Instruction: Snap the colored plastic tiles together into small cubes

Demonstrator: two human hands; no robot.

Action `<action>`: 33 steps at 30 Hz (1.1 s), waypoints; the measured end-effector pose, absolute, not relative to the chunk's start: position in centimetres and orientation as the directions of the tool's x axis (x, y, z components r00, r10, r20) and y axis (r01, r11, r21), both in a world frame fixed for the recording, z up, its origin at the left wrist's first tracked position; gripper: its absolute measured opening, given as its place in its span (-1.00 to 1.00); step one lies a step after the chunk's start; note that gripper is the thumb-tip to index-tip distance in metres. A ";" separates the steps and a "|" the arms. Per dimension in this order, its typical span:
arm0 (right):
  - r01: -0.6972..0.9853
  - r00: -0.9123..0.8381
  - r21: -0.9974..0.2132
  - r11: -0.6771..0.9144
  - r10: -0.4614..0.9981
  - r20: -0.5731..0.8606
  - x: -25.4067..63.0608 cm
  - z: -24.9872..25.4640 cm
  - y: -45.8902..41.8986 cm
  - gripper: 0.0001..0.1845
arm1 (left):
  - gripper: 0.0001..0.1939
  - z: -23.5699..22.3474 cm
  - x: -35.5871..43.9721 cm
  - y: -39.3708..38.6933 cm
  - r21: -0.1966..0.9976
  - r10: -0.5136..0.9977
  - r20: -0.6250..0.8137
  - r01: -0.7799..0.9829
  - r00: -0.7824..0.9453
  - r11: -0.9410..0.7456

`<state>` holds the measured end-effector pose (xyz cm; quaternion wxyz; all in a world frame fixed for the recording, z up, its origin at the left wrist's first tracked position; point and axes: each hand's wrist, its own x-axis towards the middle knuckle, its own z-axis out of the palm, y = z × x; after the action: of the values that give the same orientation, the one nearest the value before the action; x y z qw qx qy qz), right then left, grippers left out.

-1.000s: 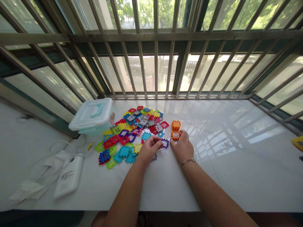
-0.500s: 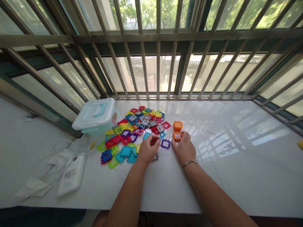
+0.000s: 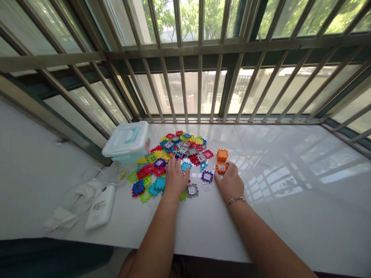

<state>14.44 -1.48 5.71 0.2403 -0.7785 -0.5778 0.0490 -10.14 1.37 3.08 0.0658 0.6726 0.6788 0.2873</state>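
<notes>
My left hand (image 3: 176,178) reaches over the pile of colourful notched plastic tiles (image 3: 159,183), its fingers stretched out and touching or just above the pieces. I cannot see anything held in it. My right hand (image 3: 231,181) has thumb and fingers on either side of an orange tile with a white window insert (image 3: 222,167). Just behind that tile stands an orange stack of tiles (image 3: 222,155). Between my hands lie a purple tile (image 3: 207,176) with a white window and a loose white window piece (image 3: 205,186). A grey tile (image 3: 192,190) is near my left wrist.
A lidded clear-and-teal box (image 3: 127,139) stands behind the pile at the left. A white power strip-like device (image 3: 101,206), a cable and crumpled tissue (image 3: 62,220) lie at the left. Metal window bars (image 3: 199,92) rise along the table's back edge.
My left hand has moved left from beside the purple tile onto the pile, its pinched fingers now spread. The grey tile has come into fuller view. My right hand stays at the orange tile.
</notes>
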 end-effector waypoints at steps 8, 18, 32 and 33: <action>0.884 0.315 -0.414 -0.218 0.932 0.181 14.1 6.4 -1.6 -0.39 | -0.34 4.1 -11.9 6.0 0.306 0.971 0.238 0.950 -0.007 -0.068; 0.889 0.295 -0.418 -0.185 0.931 0.215 14.2 5.3 -1.3 -0.42 | -0.35 5.6 -14.7 11.4 0.177 0.990 0.137 0.982 0.039 -0.063; 0.865 0.281 -0.477 -0.154 0.937 0.206 14.3 5.0 -1.2 -0.43 | -0.52 7.2 -16.9 14.3 0.145 0.997 0.074 0.989 0.029 -0.039; 0.864 0.280 -0.481 -0.149 0.936 0.213 14.4 4.9 -1.2 -0.42 | -0.50 7.2 -16.9 14.4 0.152 0.997 0.075 0.988 0.025 -0.036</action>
<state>14.36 -1.18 4.91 0.2646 -0.7549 -0.5962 0.0681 -16.95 14.40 7.20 0.0286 0.7152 0.6937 0.0803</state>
